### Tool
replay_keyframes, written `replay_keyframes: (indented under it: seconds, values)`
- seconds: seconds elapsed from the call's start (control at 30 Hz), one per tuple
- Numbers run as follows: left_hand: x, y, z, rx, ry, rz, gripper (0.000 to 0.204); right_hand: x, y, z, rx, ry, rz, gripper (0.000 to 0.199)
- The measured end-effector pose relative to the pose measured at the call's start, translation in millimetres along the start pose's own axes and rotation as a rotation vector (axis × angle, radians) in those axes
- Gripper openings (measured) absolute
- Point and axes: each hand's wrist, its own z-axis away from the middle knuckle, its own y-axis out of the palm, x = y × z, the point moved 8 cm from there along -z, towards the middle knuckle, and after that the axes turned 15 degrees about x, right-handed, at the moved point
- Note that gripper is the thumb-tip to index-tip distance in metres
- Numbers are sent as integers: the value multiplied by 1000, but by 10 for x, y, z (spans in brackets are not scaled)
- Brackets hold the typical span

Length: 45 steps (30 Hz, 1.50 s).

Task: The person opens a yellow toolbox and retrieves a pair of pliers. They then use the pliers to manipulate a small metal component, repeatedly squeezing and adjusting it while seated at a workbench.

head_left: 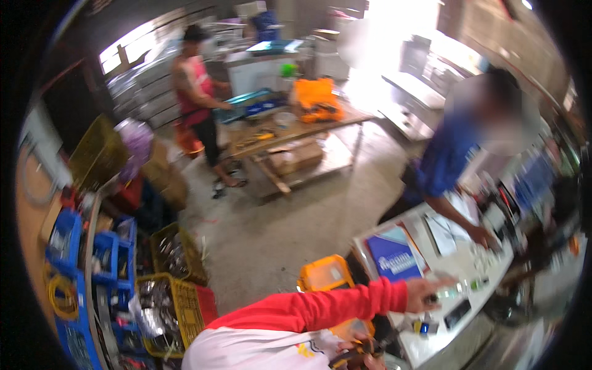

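Observation:
My left arm, in a red and white sleeve, reaches across to the right over a white table (425, 345). At its end my left hand (422, 295) is blurred, its fingers stretched toward a small clear greenish object (455, 290); I see nothing gripped in it. Low in the picture, close to my body, my right hand (372, 362) is closed around a dark tool with orange-yellow parts (353, 355), partly cut off by the lower edge. A black phone-like object (457, 313) and a small blue and yellow item (422, 327) lie near my left hand.
A person in blue (453, 148) leans over the table's far side beside a blue booklet (394, 254). An orange case (327, 273) stands left of the table. Yellow crates (179, 308) and blue bins (105, 256) line the left. Another person (196, 86) stands at a wooden workbench (259, 145).

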Motion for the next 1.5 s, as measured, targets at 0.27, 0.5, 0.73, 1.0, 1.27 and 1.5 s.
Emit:
replay_keyframes:
  seconds: [0.27, 0.5, 0.73, 1.0, 1.27, 1.5]
  values:
    - [828, 884, 1309, 43, -358, 398, 33, 326, -163, 120, -259, -72, 154, 32]
    - [482, 91, 1363, -296, -353, 273, 24, -95, -78, -233, -51, 90, -68, 65]
    - [-120, -565, 1196, -466, -100, 54, 24, 62, 168, -481, 16, 98, -83, 61]
    - [-254, -458, 1063, -375, 42, 33, 35, -118, 193, -445, 98, 160, -299, 69]
    - [-534, -417, 899, -369, 153, -10, 35, -8, 240, -467, 106, 104, -225, 68]
    - [-553, -311, 969, -342, 149, -81, 35, -89, 201, -356, 65, 106, -91, 58]
